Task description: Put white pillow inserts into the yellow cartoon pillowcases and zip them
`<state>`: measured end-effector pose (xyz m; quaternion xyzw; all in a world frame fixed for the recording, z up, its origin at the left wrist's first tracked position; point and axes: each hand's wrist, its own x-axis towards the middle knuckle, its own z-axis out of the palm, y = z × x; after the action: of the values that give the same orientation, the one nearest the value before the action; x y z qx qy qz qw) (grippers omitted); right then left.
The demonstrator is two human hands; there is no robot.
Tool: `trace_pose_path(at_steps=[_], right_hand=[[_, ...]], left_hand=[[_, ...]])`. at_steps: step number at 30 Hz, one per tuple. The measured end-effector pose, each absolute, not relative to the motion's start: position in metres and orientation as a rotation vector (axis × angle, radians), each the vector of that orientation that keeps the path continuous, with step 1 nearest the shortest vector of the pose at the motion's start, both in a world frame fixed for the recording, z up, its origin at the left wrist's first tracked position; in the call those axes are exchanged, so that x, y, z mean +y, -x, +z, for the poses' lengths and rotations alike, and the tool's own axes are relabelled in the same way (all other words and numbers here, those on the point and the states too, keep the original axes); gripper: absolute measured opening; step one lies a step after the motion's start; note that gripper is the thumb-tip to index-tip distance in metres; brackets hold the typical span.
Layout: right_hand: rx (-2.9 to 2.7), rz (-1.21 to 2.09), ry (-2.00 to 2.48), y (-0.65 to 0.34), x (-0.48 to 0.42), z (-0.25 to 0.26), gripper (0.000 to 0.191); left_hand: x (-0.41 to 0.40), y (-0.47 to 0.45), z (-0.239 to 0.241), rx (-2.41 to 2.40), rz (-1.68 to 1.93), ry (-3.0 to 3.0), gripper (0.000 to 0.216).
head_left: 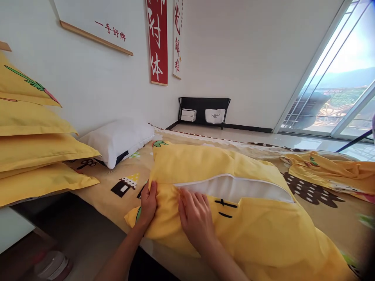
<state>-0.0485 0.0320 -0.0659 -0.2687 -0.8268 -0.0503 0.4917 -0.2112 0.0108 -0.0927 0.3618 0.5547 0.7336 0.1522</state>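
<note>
A yellow pillowcase (263,226) with a white pillow (254,189) inside lies across the bed in front of me. Its long zipper (275,182) gapes over the middle and right, showing the white pillow. My left hand (149,203) is closed on the pillowcase's left edge, thumb on top. At the left end of the gap, my right hand (197,214) has its fingers curled and pinched on the zipper; the pull itself is hidden under them. Black printed strokes show on the yellow cloth just right of that hand.
Several yellow pillows (43,150) are stacked at the left. Beyond them a plain white pillow (120,138) rests on the patterned bedsheet (108,203). A crumpled yellow cloth (331,171) lies at the right. A black rack (202,105) stands by the far wall, near a glass door (328,89).
</note>
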Motion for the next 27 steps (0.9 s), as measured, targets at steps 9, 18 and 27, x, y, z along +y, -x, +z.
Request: trace_pose_path(at_steps=[9,18,27], right_hand=[[-1.895,-0.366,0.555,0.061,0.017,-0.068,0.022],[-1.897,-0.489,0.442,0.050,0.005,-0.085,0.027],[-2.474,-0.044,0.815,-0.089,0.099,-0.029,0.033]], left_hand=[[-0.001,0.206,-0.096,1.679,2.093,-1.134,0.048],[-0.002,0.205,-0.097,1.697,2.105,-1.100,0.051],[0.022,0.238,-0.104,1.794,2.067,-0.981,0.053]])
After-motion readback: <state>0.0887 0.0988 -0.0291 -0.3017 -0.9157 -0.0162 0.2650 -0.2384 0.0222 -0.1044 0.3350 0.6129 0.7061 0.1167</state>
